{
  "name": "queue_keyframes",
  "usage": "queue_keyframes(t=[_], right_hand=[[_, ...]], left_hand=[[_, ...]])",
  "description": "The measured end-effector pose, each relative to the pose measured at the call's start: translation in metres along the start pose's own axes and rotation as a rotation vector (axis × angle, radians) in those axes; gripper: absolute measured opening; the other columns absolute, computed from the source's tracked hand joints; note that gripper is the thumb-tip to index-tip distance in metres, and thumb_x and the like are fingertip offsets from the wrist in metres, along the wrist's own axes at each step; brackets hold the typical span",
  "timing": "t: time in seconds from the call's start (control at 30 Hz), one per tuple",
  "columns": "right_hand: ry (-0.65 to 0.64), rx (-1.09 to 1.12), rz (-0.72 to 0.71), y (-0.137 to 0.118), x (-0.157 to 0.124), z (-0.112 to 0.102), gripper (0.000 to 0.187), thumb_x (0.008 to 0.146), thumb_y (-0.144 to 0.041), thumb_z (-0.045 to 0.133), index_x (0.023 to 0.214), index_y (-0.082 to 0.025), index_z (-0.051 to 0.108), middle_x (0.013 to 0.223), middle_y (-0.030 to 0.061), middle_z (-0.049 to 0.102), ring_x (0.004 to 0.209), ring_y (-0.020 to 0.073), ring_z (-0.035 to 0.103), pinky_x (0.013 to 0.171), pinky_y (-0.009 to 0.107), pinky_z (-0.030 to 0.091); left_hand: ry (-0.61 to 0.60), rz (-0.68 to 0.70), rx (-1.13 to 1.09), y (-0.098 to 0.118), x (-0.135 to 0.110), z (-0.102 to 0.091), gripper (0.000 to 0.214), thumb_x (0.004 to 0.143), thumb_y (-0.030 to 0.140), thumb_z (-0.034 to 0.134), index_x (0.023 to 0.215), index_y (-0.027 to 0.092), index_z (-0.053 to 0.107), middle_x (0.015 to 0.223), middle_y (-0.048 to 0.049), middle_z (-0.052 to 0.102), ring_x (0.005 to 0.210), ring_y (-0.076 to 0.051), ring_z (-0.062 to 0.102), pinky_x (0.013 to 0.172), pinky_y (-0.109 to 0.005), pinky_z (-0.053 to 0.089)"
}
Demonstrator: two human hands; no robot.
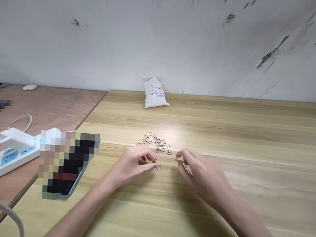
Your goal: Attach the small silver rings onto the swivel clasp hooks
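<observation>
Between the thumb and index finger of my left hand [135, 167] is a small metal ring [158, 167]; part of it is hidden by the fingertips, so I cannot see whether a clasp is joined to it. My right hand [204, 172], to the right and a little apart, has its fingers closed on a silvery swivel clasp [182, 162] that is partly covered. Just beyond both hands lies a loose group of several metal swivel clasps [160, 144] on the wooden tabletop [227, 130]. One more clasp [169, 150] sits at the right side of the group.
A white labelled packet [155, 93] rests at the back near the wall. On the left are a phone [75, 177], partly blurred, and a white power strip [9, 158] with a plugged-in charger [16, 139]. A cable [5, 209] curves through the lower left corner.
</observation>
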State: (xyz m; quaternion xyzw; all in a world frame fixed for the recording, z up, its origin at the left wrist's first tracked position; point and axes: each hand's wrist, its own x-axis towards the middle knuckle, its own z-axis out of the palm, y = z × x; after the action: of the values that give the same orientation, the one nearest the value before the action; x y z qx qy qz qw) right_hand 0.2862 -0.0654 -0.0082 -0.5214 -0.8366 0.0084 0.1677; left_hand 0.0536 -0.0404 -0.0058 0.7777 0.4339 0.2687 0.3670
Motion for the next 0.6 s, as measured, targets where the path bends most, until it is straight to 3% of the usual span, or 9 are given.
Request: queue_keyframes(t=[0.1,0.3,0.47,0.6], right_hand=[[-0.065,-0.082,0.064,0.005,0.002,0.002,0.009,0.089,-0.02,0.054,0.086,-0.018,0.062,0.077,0.002,0.067,0.059,0.014,0.056,0.049,0.025,0.022],[-0.065,-0.214,-0.078,0.002,-0.001,0.017,0.02,0.082,-0.005,0.055,0.067,-0.017,0.059,0.07,0.0037,0.061,0.065,0.0165,0.057,0.046,0.028,0.016],[-0.026,-0.084,-0.037,-0.001,0.001,0.019,0.014,0.079,-0.009,0.056,0.067,-0.017,0.055,0.071,0.001,0.062,0.06,0.013,0.055,0.046,0.027,0.018],[0.025,0.124,-0.029,-0.007,0.001,0.016,0.008,0.087,-0.014,0.051,0.083,-0.018,0.056,0.068,-0.0025,0.064,0.053,0.0103,0.053,0.047,0.024,0.022]], left_hand=[[0.002,-0.027,-0.012,0.0,-0.001,0.003,0.006,0.084,0.019,0.067,0.08,0.018,0.069,0.08,-0.0011,0.069,0.074,-0.013,0.061,0.066,-0.024,0.049],[-0.017,0.047,0.012,0.0,0.001,0.008,0.008,0.086,0.017,0.065,0.085,0.019,0.072,0.08,-0.0011,0.07,0.075,-0.012,0.062,0.069,-0.025,0.049],[0.002,0.112,0.065,-0.002,0.002,0.006,0.01,0.087,0.024,0.067,0.081,0.02,0.074,0.075,-0.001,0.072,0.073,-0.014,0.062,0.065,-0.026,0.047],[0.015,0.238,0.161,-0.004,0.002,0.004,0.014,0.089,0.026,0.064,0.081,0.02,0.074,0.078,-0.0007,0.075,0.074,-0.015,0.062,0.07,-0.029,0.048]])
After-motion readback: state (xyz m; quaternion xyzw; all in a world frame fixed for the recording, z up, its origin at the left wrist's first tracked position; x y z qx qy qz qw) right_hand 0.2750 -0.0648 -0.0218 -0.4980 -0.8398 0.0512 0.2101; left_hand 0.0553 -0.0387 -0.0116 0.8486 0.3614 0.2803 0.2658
